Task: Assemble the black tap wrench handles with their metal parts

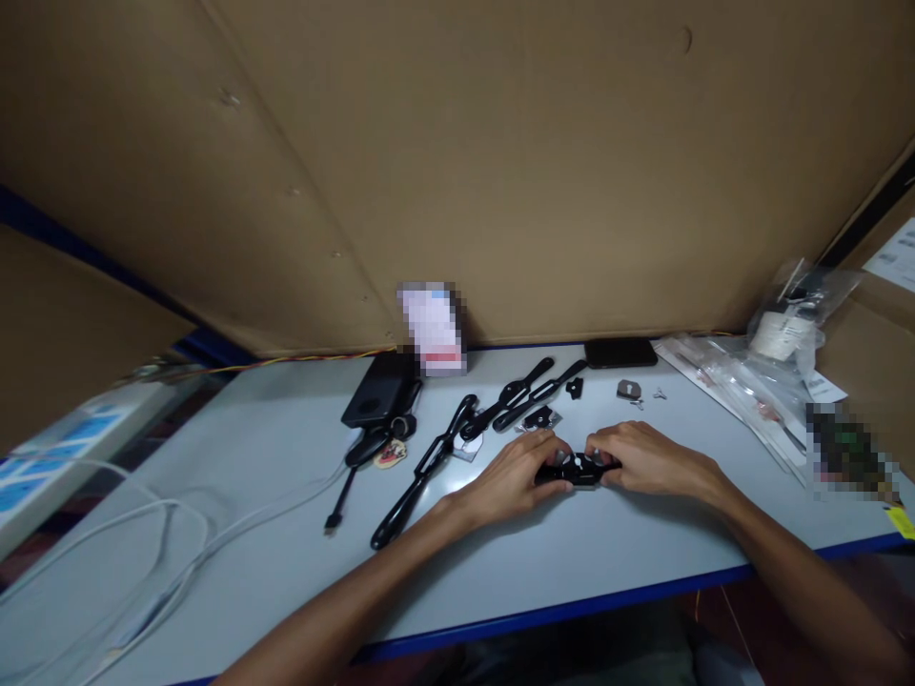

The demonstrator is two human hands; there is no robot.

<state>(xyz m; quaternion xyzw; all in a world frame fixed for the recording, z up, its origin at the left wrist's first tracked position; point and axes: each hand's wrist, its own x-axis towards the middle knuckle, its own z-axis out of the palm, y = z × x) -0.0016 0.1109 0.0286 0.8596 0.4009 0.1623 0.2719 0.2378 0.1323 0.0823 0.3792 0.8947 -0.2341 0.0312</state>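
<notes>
Both hands meet over a black tool part (580, 469) with a small metal plate along its lower edge, low above the table. My left hand (520, 474) has its fingers closed round the part's left end. The right end is gripped by my right hand (639, 459), fingers curled. Just left of my left hand lies a long black handled tool (429, 462). Behind it rest two more such tools (509, 395) (541, 394). Small black pieces (541, 417) (574, 388), a metal blade (629, 390) and tiny screws (660, 393) are scattered beyond the hands.
A black box-like device (378, 389) with a cable sits at the back left. White cables (204, 554) run over the left side. A dark phone (620, 353) lies by the cardboard wall (543, 191). Plastic bags (758, 381) fill the back right of the table (643, 553).
</notes>
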